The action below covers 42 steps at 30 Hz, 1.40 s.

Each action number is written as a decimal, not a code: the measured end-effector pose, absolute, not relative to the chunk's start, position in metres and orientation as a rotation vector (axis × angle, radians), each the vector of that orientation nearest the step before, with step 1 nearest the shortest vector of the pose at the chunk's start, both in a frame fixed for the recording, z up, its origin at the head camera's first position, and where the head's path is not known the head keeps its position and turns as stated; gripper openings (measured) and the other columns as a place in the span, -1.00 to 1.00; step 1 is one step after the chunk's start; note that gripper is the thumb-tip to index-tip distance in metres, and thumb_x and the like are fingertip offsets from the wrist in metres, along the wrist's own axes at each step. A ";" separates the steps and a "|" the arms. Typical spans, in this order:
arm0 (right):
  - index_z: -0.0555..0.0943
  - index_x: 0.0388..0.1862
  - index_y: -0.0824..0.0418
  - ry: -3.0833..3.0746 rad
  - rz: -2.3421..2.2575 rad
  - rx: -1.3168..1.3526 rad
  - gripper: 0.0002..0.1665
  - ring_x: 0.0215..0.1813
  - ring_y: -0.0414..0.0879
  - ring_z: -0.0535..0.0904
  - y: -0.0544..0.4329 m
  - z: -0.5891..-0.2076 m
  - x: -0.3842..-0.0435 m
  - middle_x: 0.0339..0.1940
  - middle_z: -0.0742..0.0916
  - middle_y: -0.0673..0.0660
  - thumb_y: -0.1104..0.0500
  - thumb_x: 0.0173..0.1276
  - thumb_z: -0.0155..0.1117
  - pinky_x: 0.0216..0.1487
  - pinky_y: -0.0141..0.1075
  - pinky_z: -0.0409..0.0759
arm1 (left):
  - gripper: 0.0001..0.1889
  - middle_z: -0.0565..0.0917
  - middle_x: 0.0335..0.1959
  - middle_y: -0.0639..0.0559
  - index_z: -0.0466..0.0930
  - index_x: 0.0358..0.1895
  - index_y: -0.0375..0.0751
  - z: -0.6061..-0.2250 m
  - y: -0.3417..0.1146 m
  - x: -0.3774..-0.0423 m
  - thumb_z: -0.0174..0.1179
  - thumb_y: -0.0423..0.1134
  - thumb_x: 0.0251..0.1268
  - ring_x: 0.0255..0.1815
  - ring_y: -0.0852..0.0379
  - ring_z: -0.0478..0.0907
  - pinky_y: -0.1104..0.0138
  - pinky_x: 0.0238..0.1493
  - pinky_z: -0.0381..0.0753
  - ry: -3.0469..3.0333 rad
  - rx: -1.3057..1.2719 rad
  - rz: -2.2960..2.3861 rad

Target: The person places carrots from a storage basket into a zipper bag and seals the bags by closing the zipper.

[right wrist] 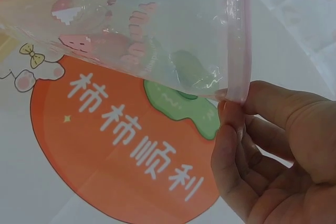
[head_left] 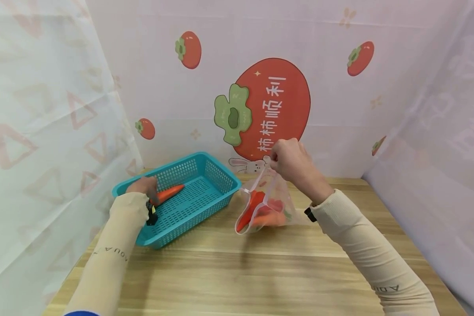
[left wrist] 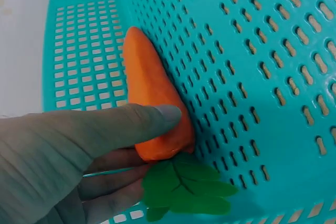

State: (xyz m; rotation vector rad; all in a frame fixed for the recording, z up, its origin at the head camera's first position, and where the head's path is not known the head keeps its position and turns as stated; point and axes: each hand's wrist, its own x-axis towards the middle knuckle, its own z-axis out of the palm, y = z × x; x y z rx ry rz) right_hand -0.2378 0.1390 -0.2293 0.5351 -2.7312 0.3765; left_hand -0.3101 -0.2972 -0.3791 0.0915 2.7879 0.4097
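My left hand (head_left: 144, 188) reaches into the teal plastic basket (head_left: 232, 177). In the left wrist view its thumb lies across the thick end of an orange toy carrot (left wrist: 149, 82), with the other fingers behind it near the green leaves (left wrist: 184, 187). My right hand (head_left: 294, 162) pinches the top corner of a clear zip bag (head_left: 278, 186) with pink edging and holds it up. Inside the bag are a long red piece (head_left: 254, 206) and an orange piece (head_left: 269, 219), with something pinkish red between them. In the right wrist view, thumb and forefinger grip the bag's pink rim (right wrist: 239, 40).
The basket sits at the left on a wooden table (head_left: 237, 281), near the left cloth wall (head_left: 43, 131). Behind the table hangs a white backdrop printed with persimmons (head_left: 292, 105). Another cloth wall (head_left: 450, 153) stands along the right side.
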 end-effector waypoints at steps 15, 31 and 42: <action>0.80 -0.49 0.27 -2.741 0.387 0.526 -0.80 -0.45 0.01 0.63 0.139 -0.232 -0.240 -0.47 0.81 0.16 0.33 0.34 0.38 -0.40 -0.18 0.64 | -0.64 0.16 -0.57 0.11 0.41 -0.52 -0.08 -0.388 -0.305 -0.313 0.46 -0.37 0.24 -0.54 0.15 0.15 0.30 -0.49 0.29 2.776 0.131 0.430; 0.81 -0.51 0.26 -2.743 0.408 0.514 -0.76 -0.52 -0.03 0.62 0.139 -0.232 -0.240 -0.50 0.81 0.15 0.34 0.35 0.33 -0.46 -0.23 0.60 | -0.82 0.67 -0.46 -0.07 0.76 -0.30 -0.32 -0.368 -0.305 -0.317 0.49 -0.25 0.24 -0.46 0.07 0.45 0.27 -0.39 0.47 2.937 0.506 0.529; 0.79 -0.56 0.25 -2.720 0.408 0.529 -0.74 -0.51 -0.02 0.60 0.140 -0.232 -0.239 -0.53 0.80 0.14 0.36 0.34 0.33 -0.46 -0.24 0.56 | -0.70 0.81 -0.28 -0.18 0.76 -0.11 -0.42 -0.344 -0.309 -0.303 0.52 -0.24 0.24 -0.36 0.06 0.67 0.13 -0.20 0.74 2.978 0.548 0.575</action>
